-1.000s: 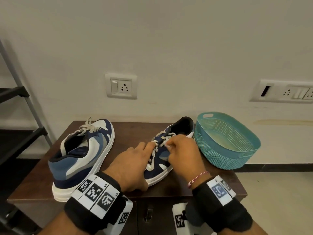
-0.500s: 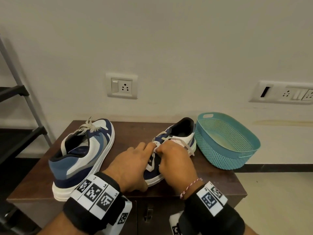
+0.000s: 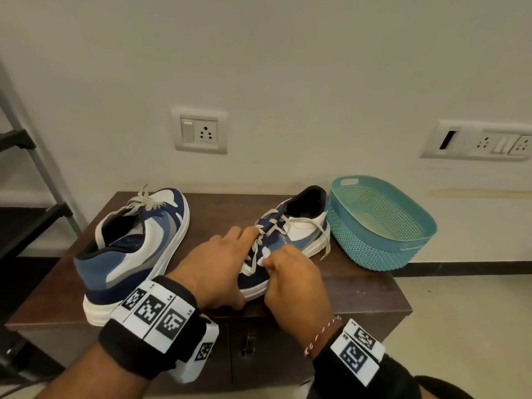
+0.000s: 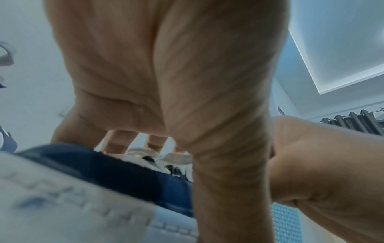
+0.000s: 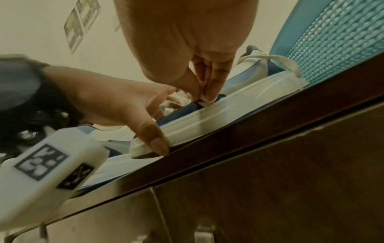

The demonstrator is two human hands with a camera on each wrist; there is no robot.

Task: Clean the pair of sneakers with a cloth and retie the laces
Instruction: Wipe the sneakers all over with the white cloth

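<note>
Right hand (image 3: 293, 279), pinching a small white cloth (image 5: 204, 97), had slid from laces toward the toe of the sneaker (image 3: 290, 234) beside the basket (image 3: 380, 223); left hand (image 3: 218, 263) flat, steadying. Wiping continues.

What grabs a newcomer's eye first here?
Both hands at front centre of the dark wooden cabinet top, on the unlaced sneaker: the left hand rests over its toe, the right hand pinches a small white piece, lace or cloth, at its side. The teal basket stands right of it, touching or nearly so, and the tied sneaker stands at left.
</note>
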